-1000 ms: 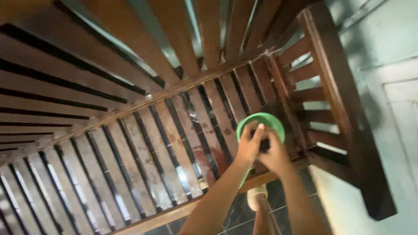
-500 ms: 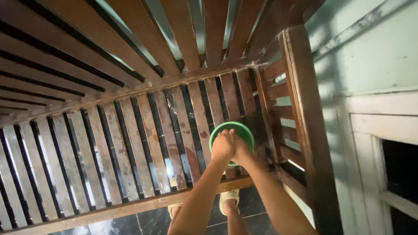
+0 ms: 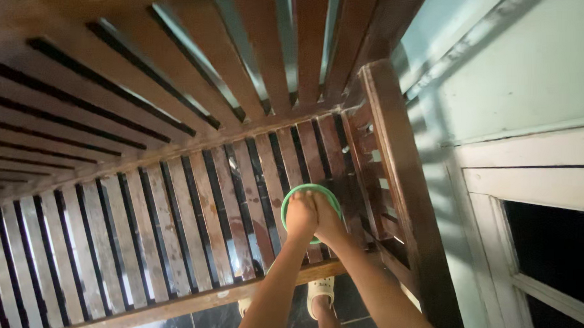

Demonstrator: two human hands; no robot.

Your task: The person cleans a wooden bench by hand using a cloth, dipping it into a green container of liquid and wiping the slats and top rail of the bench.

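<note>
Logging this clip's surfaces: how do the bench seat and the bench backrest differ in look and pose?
The bench seat lies flat, its slats looking wet and patchy; the bench backrest rises toward the camera, its slats darker and cleaner. The seat bears a green round object under both hands, left hand and right hand; the backrest bears nothing. Both are brown wooden slats with gaps.

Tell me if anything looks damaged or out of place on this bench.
Nothing broken. The slatted bench has worn, blotchy patches. Both hands press together on a green round thing by the armrest.
</note>
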